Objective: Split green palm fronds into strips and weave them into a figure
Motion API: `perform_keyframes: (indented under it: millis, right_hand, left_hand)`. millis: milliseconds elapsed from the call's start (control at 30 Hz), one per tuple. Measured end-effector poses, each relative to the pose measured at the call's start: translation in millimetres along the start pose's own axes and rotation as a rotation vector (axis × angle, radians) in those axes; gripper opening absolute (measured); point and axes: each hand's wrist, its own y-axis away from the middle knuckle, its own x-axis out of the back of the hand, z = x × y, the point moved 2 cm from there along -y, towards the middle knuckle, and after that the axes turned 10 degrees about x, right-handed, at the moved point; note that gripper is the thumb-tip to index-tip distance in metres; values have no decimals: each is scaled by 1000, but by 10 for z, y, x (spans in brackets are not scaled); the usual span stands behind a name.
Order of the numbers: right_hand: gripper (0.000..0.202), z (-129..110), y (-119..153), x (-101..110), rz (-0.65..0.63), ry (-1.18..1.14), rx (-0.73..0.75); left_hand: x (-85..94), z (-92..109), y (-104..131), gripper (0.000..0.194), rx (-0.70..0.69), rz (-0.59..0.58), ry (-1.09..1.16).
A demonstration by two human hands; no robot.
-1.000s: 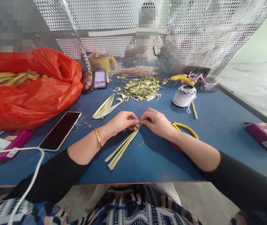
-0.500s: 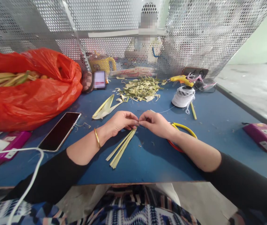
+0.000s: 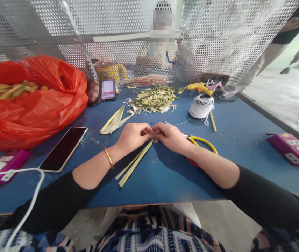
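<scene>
meanwhile, at a blue worktable (image 3: 180, 185), a red plastic bag (image 3: 34, 115) is sitting at far left, its mouth showing long yellow-green leaves (image 3: 4, 91). in front of it, a purple power strip (image 3: 18, 160) is lying near a dark-screened smartphone (image 3: 63, 149), with a white cable (image 3: 35, 199) curving past in the foreground. a pale, folded husk (image 3: 115, 121) is resting just beyond the worker's left hand (image 3: 134, 136), which is wearing a gold bangle (image 3: 108, 158) at the wrist and curling its fingers closed, pinching at the top of slender green leaf strips (image 3: 136, 164). the strips are slanting down toward the table's near edge, their lower ends fanning apart. behind, a heap of leaf shavings (image 3: 154, 98) is spreading. the right hand (image 3: 169, 137) is meeting the left, thumb and fingers pinching the same tips; finer detail there is too small to tell. a tool with yellow and red handles (image 3: 205, 141) is lying partly hidden under the right forearm. farther right, white thread is trailing from a spool (image 3: 201, 107), a yellow glue gun (image 3: 199, 87) is lying beside pink-framed glasses (image 3: 215, 85), and a second purple power strip (image 3: 291, 148) is resting near the edge.
</scene>
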Motion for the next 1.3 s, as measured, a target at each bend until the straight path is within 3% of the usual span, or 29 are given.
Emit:
perform_keyframes:
  millis: [133,233,600,733,933,1133,1300]
  right_hand:
    - [28,3,-7,-22,41,-47,-43]
    - [25,6,-6,-37,57,-55,-22]
    - [13,24,-12,4,68,-116,-117]
    - [4,37,-22,13,107,-102,-160]
    - [8,42,-22,33,122,-103,-171]
    - [6,25,-9,102,211,3,-30]
    - [12,-15,-12,151,107,80,60]
  left_hand:
    - [-35,69,78,15,-109,149,-339]
    - [-76,75,99,12,-161,182,-495]
    - [-87,53,124,16,-285,284,-477]
    - [-81,56,120,13,-258,301,-410]
    - [-33,48,96,13,-130,247,-274]
    - [44,2,21,15,0,204,-259]
    - [73,-82,-69,13,151,157,-291]
